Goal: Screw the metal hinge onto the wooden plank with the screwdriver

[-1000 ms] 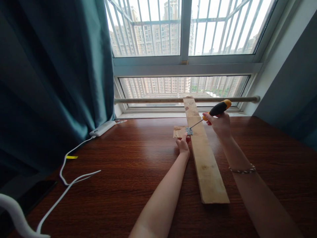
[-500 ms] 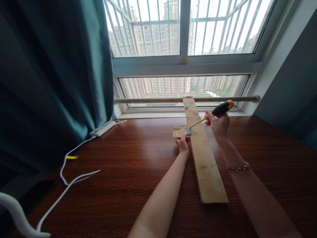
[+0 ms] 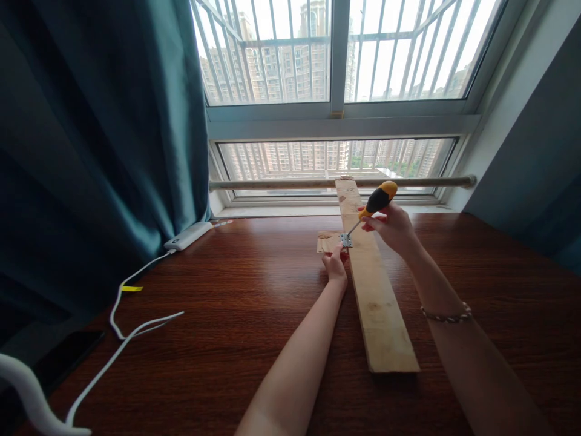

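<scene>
A metal hinge (image 3: 346, 240) lies across the joint between a long wooden board (image 3: 381, 303) and a short wooden piece (image 3: 327, 241) on its left. My left hand (image 3: 334, 266) is closed at the near edge of the hinge and short piece, fingertips pressed on them; a bit of something red shows beneath. In my right hand (image 3: 394, 229) is a black-and-yellow screwdriver (image 3: 379, 198), tilted with its handle up and to the right. Its tip meets the hinge near the board's left edge. The screw under the tip is too small to make out.
The board lies on a dark red-brown wooden table (image 3: 254, 339), its far end near a horizontal rail (image 3: 281, 184) before the window. At left are a white power strip (image 3: 188, 236), a white cable (image 3: 114, 309), a yellow strip (image 3: 132, 289) and a blue curtain (image 3: 172, 121).
The screwdriver's handle has swung left and stands steeper, its tip still at the hinge. My right hand has shifted left and changed its hold. My left hand and the board have stayed put.
</scene>
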`<state>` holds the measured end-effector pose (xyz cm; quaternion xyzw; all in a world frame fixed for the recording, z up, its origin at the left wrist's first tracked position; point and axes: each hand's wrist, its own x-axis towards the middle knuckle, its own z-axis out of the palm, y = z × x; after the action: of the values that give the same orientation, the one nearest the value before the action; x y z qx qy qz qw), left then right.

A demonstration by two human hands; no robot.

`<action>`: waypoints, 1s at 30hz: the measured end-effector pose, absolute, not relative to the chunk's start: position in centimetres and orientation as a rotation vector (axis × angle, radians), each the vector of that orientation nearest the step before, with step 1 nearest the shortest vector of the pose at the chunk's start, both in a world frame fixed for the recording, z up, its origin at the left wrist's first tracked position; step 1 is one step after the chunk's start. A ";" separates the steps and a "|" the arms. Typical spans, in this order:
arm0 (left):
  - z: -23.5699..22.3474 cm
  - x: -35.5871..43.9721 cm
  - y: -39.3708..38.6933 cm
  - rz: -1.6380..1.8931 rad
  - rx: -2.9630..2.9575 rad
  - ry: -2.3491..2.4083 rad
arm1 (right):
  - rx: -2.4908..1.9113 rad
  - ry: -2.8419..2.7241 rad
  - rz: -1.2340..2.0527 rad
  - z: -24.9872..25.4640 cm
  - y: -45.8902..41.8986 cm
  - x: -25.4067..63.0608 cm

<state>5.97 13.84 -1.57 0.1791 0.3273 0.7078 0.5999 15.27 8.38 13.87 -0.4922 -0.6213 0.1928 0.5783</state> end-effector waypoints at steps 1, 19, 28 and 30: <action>-1.5 6.0 13.8 1.643 0.414 0.761 | -1.171 -1.442 0.432 13.9 8.3 15.2; -1.1 5.9 13.5 1.639 0.378 0.737 | -1.190 -1.080 0.339 12.0 9.5 14.4; -1.2 6.0 13.4 1.645 0.401 0.709 | -0.991 -1.129 0.910 14.3 7.9 15.8; -1.2 5.9 13.5 1.645 0.412 0.718 | -1.030 -1.120 0.895 14.4 8.0 15.9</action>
<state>5.94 13.45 -1.19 0.1780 0.3105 0.7109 0.6053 15.91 7.98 14.38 -0.4508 -0.4902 0.3917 0.6348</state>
